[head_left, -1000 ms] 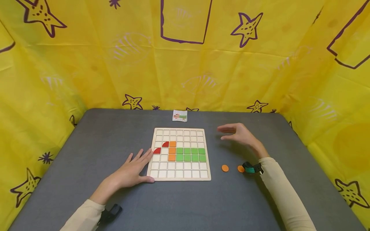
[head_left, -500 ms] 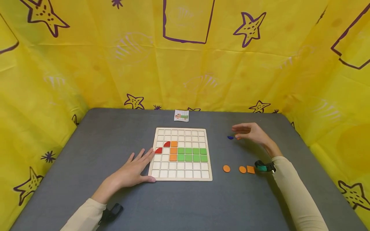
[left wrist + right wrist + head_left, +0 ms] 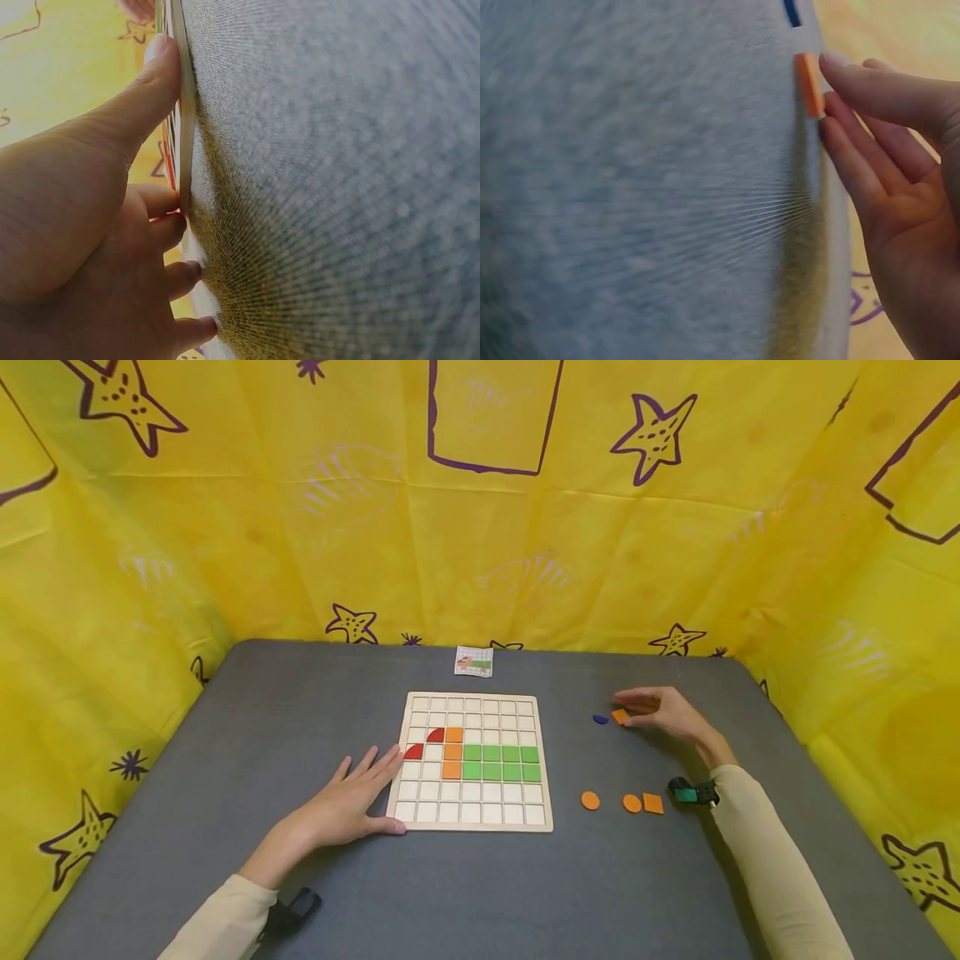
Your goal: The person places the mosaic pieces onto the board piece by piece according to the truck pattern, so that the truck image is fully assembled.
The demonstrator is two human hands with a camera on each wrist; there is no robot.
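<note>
My left hand [image 3: 341,810] lies with spread fingers along the left side of a wooden grid board [image 3: 472,824], fingertips and thumb at its edge. In the board's cells sit red quarter-circle tiles [image 3: 436,736], a column of orange square tiles [image 3: 453,752] and two rows of green square tiles [image 3: 501,763]. To the board's right, my right hand [image 3: 670,715] is low over the table, with thumb and fingertips right at a loose orange square tile [image 3: 619,717]. In the right wrist view that orange tile [image 3: 810,84] shows edge-on beside the thumb tip. Left of it lies a dark blue half-round tile [image 3: 601,719].
Two orange round tiles [image 3: 590,800] and another loose orange square tile [image 3: 653,803] lie right of the board, nearer the front. A small printed card [image 3: 474,662] with a coloured grid picture sits behind the board. A yellow patterned cloth [image 3: 480,560] surrounds the grey table [image 3: 465,893].
My right hand has moved right, away from the board, uncovering the blue tile and the orange square tile at its fingertips. The front orange square also came into view. My left hand stays put.
</note>
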